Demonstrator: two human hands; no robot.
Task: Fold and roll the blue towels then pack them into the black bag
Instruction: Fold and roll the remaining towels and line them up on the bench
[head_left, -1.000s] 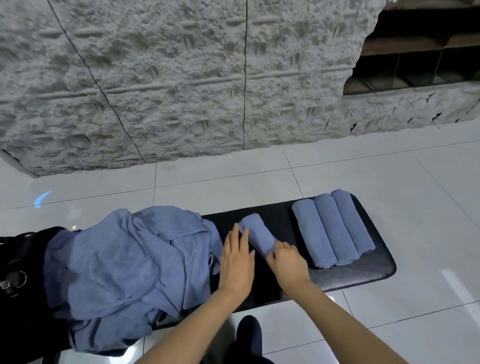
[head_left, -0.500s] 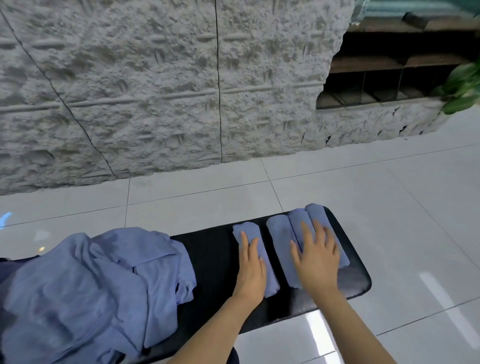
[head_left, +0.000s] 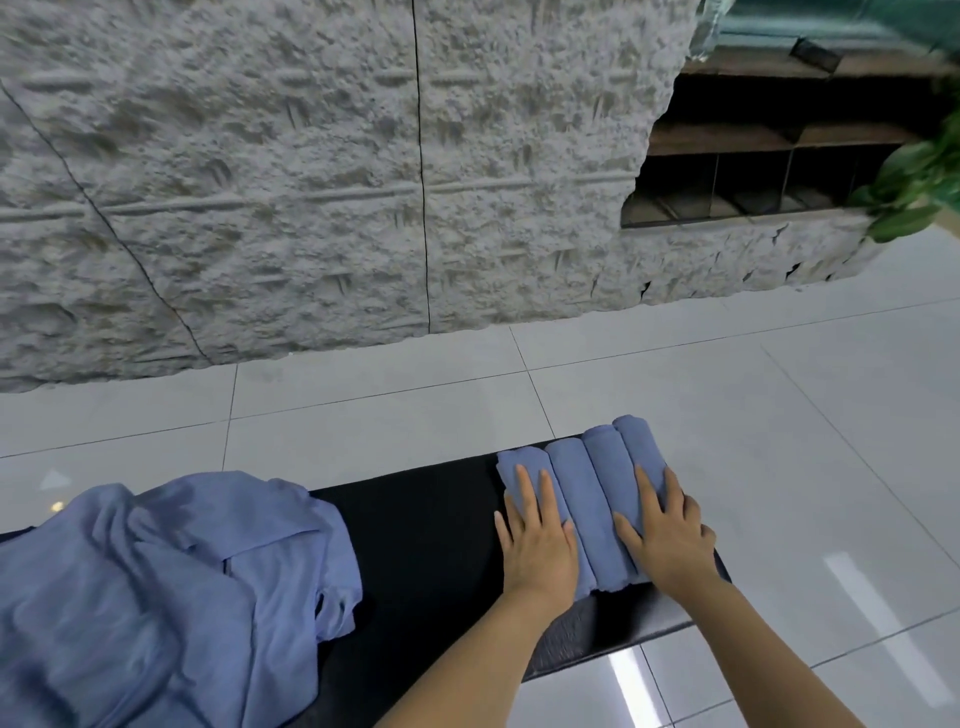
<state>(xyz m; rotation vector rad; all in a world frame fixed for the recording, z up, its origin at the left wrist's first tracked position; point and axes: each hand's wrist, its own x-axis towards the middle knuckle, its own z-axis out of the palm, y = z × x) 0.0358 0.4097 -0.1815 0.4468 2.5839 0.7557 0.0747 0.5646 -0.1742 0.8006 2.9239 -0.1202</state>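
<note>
Rolling step wrapping up: left hand and right hand are lying flat, fingers straight, gripping nothing, pressing four rolled towels together at the bench right end. Loose towels are sitting at the bench's left end. Probably next: folding another; the bag isn't showing.

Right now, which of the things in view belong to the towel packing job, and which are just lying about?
Job: four rolled towels under the left hand and right hand; heap of unrolled blue towels. The black bag is not in view.
Just there: black bench, green plant, stone wall, shelf recess.
</note>
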